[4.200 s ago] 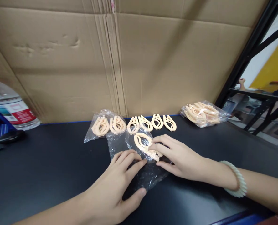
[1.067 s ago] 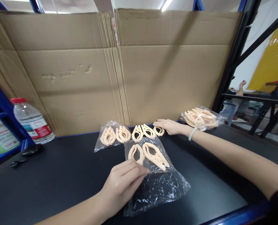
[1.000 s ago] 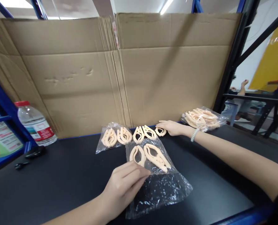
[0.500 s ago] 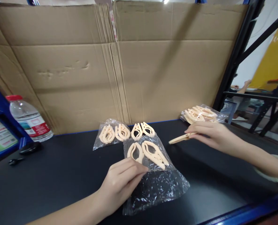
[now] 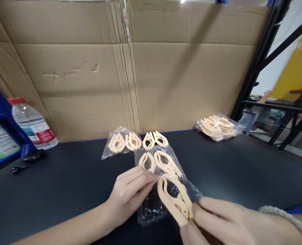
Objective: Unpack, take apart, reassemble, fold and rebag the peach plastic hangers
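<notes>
My left hand (image 5: 133, 192) is closed, pinching the mouth edge of a clear plastic bag (image 5: 151, 211) that lies on the black table. Inside that bag are cream folding hangers, one folded hanger (image 5: 167, 162) to the right and another (image 5: 147, 161) partly behind my fingers. In my right hand (image 5: 222, 221), fingers closed round its lower end, is a loose folding hanger (image 5: 175, 200). Its rounded end reaches the bag's opening beside my left fingertips; whether it is inside the film I cannot tell. Two folded hangers (image 5: 154, 140) lie just beyond the bag.
A smaller bag of hangers (image 5: 120, 144) lies at the back left of these, and a fuller bag of hangers (image 5: 216, 126) at the back right. A water bottle (image 5: 33, 124) with a red cap stands left, near a black object (image 5: 33, 156). Cardboard (image 5: 84, 75) walls the back.
My right hand has brought the hanger from the right, down and leftward to the bag's opening, turning its flat side into view. My left hand still pinches the bag.
</notes>
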A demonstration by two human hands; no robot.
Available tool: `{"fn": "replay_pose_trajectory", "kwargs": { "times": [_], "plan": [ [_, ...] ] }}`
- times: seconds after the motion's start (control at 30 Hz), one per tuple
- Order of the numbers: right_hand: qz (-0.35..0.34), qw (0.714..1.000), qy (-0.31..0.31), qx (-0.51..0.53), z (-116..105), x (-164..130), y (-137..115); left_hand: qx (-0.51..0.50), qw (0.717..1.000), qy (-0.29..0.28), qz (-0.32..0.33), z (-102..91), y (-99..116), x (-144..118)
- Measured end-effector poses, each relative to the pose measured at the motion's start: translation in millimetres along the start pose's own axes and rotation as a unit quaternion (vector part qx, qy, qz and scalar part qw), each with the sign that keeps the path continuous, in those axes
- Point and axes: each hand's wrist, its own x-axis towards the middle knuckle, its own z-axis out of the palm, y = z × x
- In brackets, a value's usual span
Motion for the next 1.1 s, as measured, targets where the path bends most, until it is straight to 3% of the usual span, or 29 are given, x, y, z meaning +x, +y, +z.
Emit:
{"fn": "replay_pose_trajectory", "kwargs": {
  "times": [0.1,0.3,0.4,0.5,0.57,0.63,0.7,0.77,0.87,0.93,1.1],
  "plan": [
    [-0.046,0.999,0.004,-0.014,19.1,16.5,14.4,0.007,1.000,0.002,0.009,-1.2,-0.1,-0.7],
    [0.036,0.995,-0.060,-0.078,43.8,15.7,11.7,0.023,1.000,-0.012,0.012,2.2,-1.7,-2.2],
    [0.073,0.997,-0.037,-0.001,38.8,16.1,15.4,0.025,0.999,-0.021,0.008,2.8,-0.8,-1.6],
    [0.150,0.982,0.002,0.115,38.3,18.5,44.7,0.029,0.999,-0.030,0.009,2.6,-0.8,-1.3],
    [0.199,0.972,0.007,0.128,50.7,18.3,77.2,0.031,0.999,-0.033,0.014,2.8,-1.8,-1.9],
    [0.223,0.965,-0.050,0.126,74.3,15.7,113.3,0.034,0.999,-0.029,0.018,3.3,-3.0,-2.7],
    [0.180,0.965,-0.153,0.115,103.8,11.5,145.7,0.038,0.999,-0.027,0.020,3.6,-3.7,-3.3],
    [0.170,0.960,-0.192,0.111,132.1,7.6,169.6,0.040,0.999,-0.027,0.018,3.3,-3.6,-3.3],
    [0.166,0.953,-0.229,0.106,161.0,4.4,188.2,0.039,0.999,-0.025,0.016,2.1,-2.4,-3.1],
    [0.169,0.950,-0.243,0.105,169.0,2.8,192.7,0.040,0.999,-0.023,0.015,1.4,-1.8,-3.2],
    [0.188,0.943,-0.250,0.116,158.3,-8.6,195.9,0.048,0.999,-0.020,0.013,1.1,-1.4,-1.8]
  ]
}}
